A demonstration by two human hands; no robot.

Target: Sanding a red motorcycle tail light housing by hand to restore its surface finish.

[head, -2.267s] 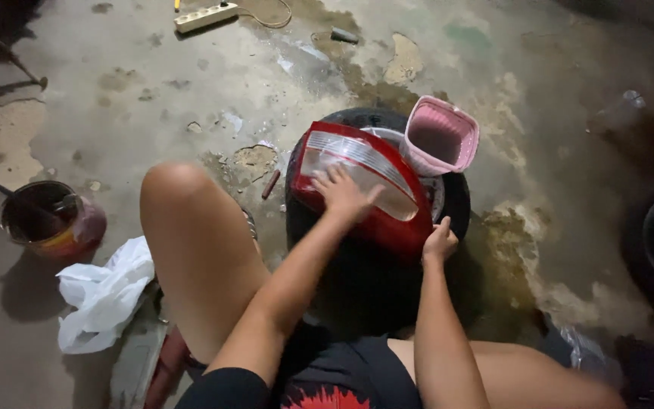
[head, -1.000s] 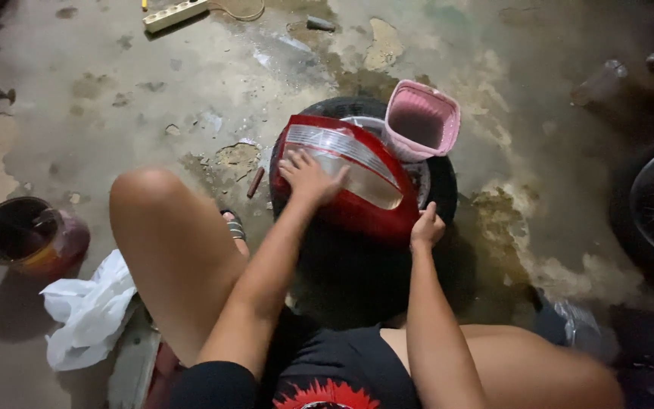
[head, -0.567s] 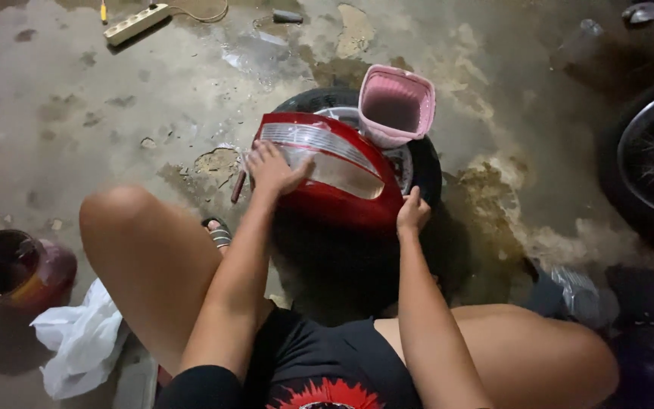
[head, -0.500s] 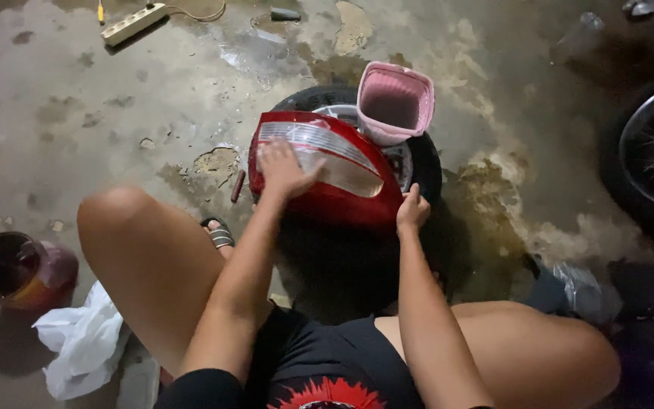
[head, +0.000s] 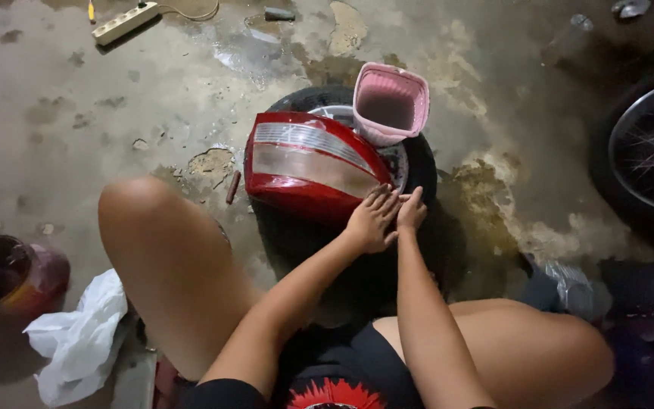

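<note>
1. Head view: red plastic tail-light housing with clear lens (head: 308, 168) lies on a black rubber tyre (head: 418, 163), centre of scene.
2. Left hand (head: 371, 220) rests flat, fingers spread, on the housing's near right corner.
3. Right hand (head: 412, 212) touches the left hand at that corner; grip cannot be told.
4. Pink plastic basket (head: 390, 102) sits on the tyre's far side.

Bare concrete floor (head: 115, 113) lies open left of the tail lamp (head: 308, 163); pink basket (head: 390, 102) crowds its right, spoked wheel (head: 649, 148) farther right
</note>
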